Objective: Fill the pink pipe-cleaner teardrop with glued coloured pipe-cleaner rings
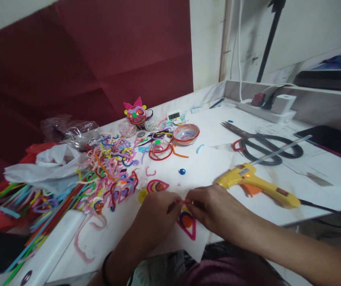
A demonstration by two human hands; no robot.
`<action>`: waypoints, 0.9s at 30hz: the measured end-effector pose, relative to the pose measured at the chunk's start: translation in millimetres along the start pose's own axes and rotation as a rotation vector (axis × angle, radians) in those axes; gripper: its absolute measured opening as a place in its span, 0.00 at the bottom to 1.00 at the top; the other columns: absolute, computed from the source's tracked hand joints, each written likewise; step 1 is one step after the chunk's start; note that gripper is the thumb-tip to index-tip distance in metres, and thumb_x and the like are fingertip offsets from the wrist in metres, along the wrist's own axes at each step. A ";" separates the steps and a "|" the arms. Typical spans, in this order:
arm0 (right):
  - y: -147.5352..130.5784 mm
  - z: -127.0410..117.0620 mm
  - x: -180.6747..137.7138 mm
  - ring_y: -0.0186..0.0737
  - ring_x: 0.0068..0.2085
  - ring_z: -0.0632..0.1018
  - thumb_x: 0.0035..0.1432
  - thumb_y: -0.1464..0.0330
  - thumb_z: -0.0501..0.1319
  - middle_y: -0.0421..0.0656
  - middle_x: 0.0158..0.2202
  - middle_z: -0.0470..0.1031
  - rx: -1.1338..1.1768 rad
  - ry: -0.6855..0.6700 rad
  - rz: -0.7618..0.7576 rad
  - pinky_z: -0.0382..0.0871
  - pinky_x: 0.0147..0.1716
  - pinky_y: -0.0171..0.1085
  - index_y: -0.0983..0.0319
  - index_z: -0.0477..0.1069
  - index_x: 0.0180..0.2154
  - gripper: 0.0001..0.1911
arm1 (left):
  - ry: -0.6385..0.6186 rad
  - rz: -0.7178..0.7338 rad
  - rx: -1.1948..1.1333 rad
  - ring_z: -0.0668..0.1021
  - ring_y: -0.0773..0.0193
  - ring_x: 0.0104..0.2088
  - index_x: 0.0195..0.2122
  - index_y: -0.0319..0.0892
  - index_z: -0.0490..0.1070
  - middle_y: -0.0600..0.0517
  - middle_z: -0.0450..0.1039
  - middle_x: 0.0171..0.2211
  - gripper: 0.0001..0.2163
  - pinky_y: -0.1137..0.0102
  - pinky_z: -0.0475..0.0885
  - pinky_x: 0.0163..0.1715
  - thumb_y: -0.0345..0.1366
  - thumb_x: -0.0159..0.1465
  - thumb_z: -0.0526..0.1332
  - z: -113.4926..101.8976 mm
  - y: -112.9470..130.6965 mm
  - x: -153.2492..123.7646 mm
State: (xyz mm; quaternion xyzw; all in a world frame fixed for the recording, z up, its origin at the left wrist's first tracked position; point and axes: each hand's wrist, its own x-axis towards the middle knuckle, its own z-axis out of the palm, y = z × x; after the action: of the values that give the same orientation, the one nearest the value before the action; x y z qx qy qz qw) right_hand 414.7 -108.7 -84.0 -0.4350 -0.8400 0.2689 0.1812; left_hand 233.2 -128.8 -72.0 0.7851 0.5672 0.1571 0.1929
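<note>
My left hand (161, 212) and my right hand (210, 208) meet at the front of the table, fingers pinched together. Between them is a pointed, teardrop-like piece (191, 232) outlined in pink pipe cleaner, with blue and orange inside. Its upper end is partly hidden by my fingers, and its tip points toward me over a sheet of white paper (198, 248). A similar pink-edged piece (158, 186) lies just beyond my left hand. Farther off sits a small blue ball-like bit (182, 171).
Right of my hands lie a yellow glue gun (256, 182) with a cord, and large scissors (262, 141). Pipe cleaners (107, 163) pile up at left beside a plastic bag (54, 167). Behind stand a coiled bowl (186, 134), a decorated cat-eared figure (136, 114) and a power strip (267, 111).
</note>
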 end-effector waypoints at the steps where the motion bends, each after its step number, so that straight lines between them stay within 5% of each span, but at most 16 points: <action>1: 0.2 0.0 0.5 0.30 0.22 0.70 0.56 0.76 0.58 0.41 0.24 0.76 -0.013 -0.004 0.005 0.53 0.23 0.31 0.62 0.75 0.27 0.10 | -0.009 0.011 -0.017 0.74 0.65 0.26 0.27 0.41 0.75 0.53 0.74 0.23 0.11 0.71 0.60 0.26 0.32 0.65 0.56 -1.3 -2.6 -0.9; 6: 2.6 2.2 1.4 0.32 0.22 0.70 0.58 0.74 0.58 0.42 0.23 0.75 -0.072 -0.027 0.041 0.52 0.23 0.32 0.61 0.75 0.28 0.09 | 0.025 0.013 -0.083 0.76 0.66 0.29 0.34 0.42 0.77 0.53 0.78 0.29 0.09 0.72 0.64 0.30 0.34 0.66 0.57 -4.3 -18.8 -7.7; 16: 2.1 6.2 -0.6 0.36 0.27 0.73 0.59 0.75 0.58 0.42 0.27 0.75 -0.174 -0.044 0.032 0.53 0.26 0.35 0.62 0.72 0.29 0.08 | 0.066 0.015 -0.129 0.76 0.64 0.33 0.31 0.41 0.76 0.53 0.76 0.30 0.07 0.71 0.66 0.34 0.32 0.64 0.60 7.7 -31.3 -19.7; 20: -2.1 4.7 -1.9 0.35 0.26 0.73 0.62 0.73 0.56 0.41 0.27 0.74 -0.179 -0.040 0.009 0.54 0.26 0.35 0.62 0.71 0.29 0.09 | 0.131 0.030 -0.008 0.76 0.64 0.30 0.32 0.41 0.76 0.52 0.75 0.29 0.08 0.70 0.66 0.30 0.34 0.66 0.59 10.7 -26.2 -24.8; 27: -5.8 9.0 -5.8 0.37 0.26 0.74 0.60 0.74 0.57 0.42 0.27 0.73 -0.181 -0.004 -0.048 0.55 0.26 0.35 0.62 0.69 0.30 0.06 | 0.255 0.267 0.293 0.78 0.61 0.28 0.35 0.41 0.73 0.51 0.74 0.27 0.13 0.69 0.68 0.28 0.33 0.71 0.50 23.2 -21.7 -27.7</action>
State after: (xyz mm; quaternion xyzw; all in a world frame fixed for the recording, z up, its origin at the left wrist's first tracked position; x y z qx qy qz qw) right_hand 409.4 -118.9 -88.0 -0.4288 -0.8715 0.1884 0.1456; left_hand 217.4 -151.9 -103.6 0.8466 0.4949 0.1951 -0.0190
